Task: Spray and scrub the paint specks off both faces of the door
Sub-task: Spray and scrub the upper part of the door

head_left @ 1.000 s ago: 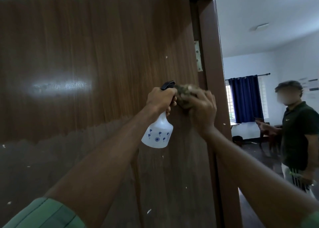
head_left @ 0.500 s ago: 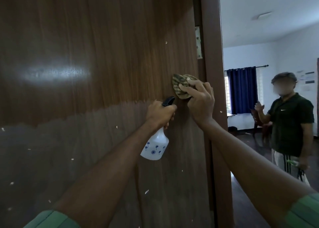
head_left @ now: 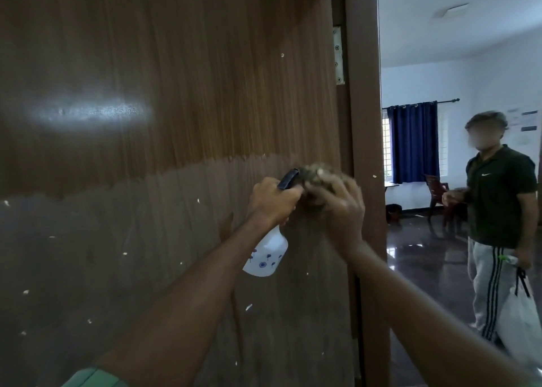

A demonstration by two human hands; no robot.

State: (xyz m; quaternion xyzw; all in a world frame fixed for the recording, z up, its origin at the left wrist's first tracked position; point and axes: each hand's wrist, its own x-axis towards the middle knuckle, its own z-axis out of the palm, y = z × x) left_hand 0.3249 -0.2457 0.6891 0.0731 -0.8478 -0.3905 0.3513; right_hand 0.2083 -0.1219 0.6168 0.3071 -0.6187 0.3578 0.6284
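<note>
Head view | my left grip (head_left: 274,199) clenched round spray bottle (head_left: 265,254) | right grip (head_left: 337,203) grasping scrub pad (head_left: 315,173) | I'd press firmly over door (head_left: 176,93) specks, small circles.

1. Door (head_left: 164,123) face fills everything left of and above the left grip (head_left: 271,200); bare wood, open to sweep across.
2. Right grip (head_left: 337,205) holds a scrubber (head_left: 318,174) on the door, touching or just beside the left grip; no gap between them.
3. Spray bottle (head_left: 267,256) hangs below the left grip, close to the door.
4. Door frame (head_left: 366,123) just right of the right grip; hinge (head_left: 338,55) above it.
5. Past the frame, open doorway; a standing person (head_left: 498,225) well apart to the right.
</note>
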